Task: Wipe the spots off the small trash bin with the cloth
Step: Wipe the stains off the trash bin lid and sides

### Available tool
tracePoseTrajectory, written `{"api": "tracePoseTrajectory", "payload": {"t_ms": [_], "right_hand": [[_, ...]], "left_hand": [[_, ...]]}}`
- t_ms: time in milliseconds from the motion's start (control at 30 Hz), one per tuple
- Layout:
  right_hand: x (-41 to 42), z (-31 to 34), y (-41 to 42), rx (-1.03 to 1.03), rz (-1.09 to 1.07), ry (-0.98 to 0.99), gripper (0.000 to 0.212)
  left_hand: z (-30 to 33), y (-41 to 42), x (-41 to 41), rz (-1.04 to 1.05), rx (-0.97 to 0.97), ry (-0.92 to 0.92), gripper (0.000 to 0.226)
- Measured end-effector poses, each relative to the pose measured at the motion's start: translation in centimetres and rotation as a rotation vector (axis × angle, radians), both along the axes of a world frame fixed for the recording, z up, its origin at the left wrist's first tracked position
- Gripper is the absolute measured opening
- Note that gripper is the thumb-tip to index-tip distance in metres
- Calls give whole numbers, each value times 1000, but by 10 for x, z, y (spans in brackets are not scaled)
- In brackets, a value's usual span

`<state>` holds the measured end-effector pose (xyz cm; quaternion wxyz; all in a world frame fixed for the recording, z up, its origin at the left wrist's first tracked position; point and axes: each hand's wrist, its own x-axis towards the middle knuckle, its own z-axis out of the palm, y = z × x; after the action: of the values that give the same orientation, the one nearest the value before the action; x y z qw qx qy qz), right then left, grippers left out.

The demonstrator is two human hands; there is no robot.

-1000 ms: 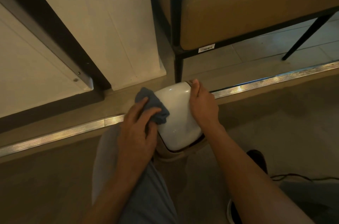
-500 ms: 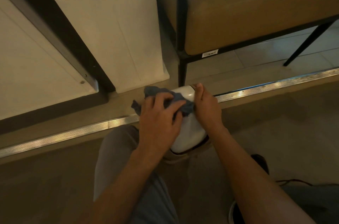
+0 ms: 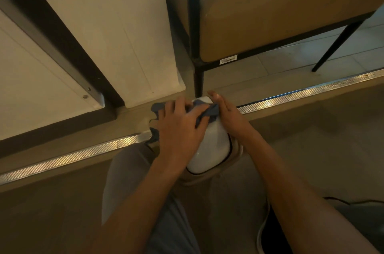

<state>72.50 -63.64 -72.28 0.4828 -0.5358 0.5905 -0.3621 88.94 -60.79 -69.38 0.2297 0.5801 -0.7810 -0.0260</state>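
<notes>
Blue-grey cloth [image 3: 209,111] sits pressed under my left hand [image 3: 180,129], fingers spread, mid-wipe on the white bin [image 3: 212,149]; right hand [image 3: 228,114] cups its side. Next, I'd sweep downward.

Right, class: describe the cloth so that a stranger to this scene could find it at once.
Start at the bright metal floor strip, then find the small white trash bin standing against it. The cloth lies bunched over the bin's top under the left hand: the only crumpled blue-grey thing there.
</notes>
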Motion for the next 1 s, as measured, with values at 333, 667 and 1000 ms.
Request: {"api": "tracePoseTrajectory", "payload": {"t_ms": [333,667,1000], "right_hand": [[-20,14,-17,-18,277,190,41],[-30,19,-27,-36,404,297,39],[-26,17,-25,-93,363,283,38]], "left_hand": [[-2,2,0,-1,-5,26,33],[-10,27,-11,-153,-102,-136,28],[-15,36,10,-188,-81,-114,29]]}}
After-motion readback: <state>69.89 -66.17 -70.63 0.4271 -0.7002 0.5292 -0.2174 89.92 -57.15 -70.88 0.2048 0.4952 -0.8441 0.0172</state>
